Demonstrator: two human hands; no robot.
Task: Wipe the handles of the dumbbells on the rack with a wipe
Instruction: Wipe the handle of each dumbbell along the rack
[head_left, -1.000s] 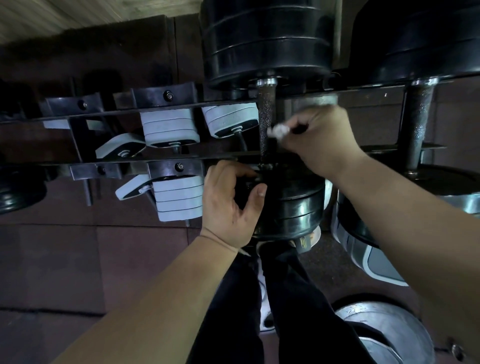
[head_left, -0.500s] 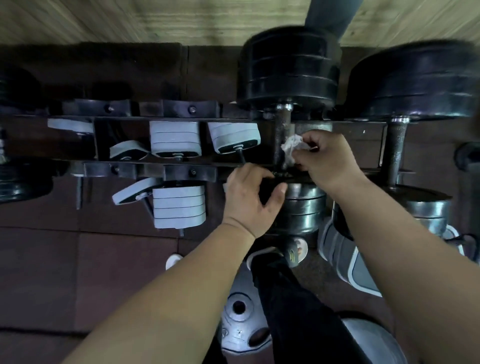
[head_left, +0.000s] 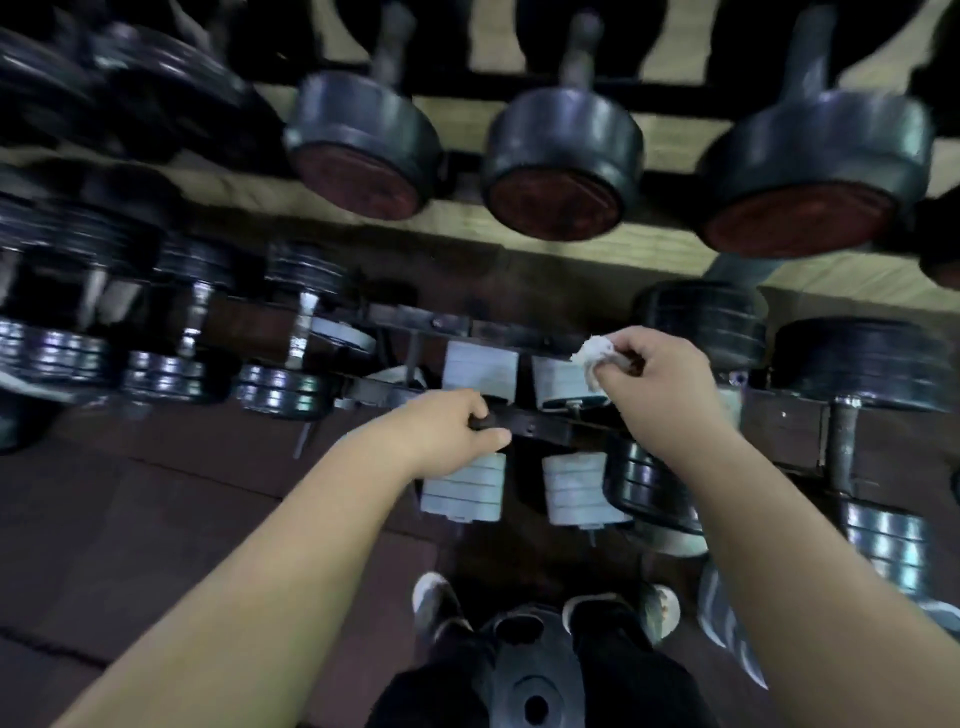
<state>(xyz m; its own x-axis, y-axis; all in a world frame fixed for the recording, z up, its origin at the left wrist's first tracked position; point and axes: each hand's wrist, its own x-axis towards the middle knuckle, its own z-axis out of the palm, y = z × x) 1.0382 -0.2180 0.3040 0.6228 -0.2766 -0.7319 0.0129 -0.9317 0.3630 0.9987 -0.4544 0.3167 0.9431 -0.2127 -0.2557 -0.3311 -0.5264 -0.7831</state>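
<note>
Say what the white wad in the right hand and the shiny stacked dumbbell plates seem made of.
Crumpled white wipe: soft paper or thin cloth, matte, creased; unclear which. Shiny stacked dumbbell plates: probably chromed metal, given bright mirror-like glints.

dim indoor light | motion blur – strongest up top | wide-angle bending at edges

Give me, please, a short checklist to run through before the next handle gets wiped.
1. Wipe in hand: ok, right hand pinches the crumpled wipe.
2. Wipe on a handle: not ok, it hovers over the plates of a grey dumbbell.
3. Brace: ok, left hand grips the rack rail.
4. That dumbbell's handle reachable: cannot tell, the rail hides it.
5. Footing: not ok, a weight plate lies between the shoes.
</note>
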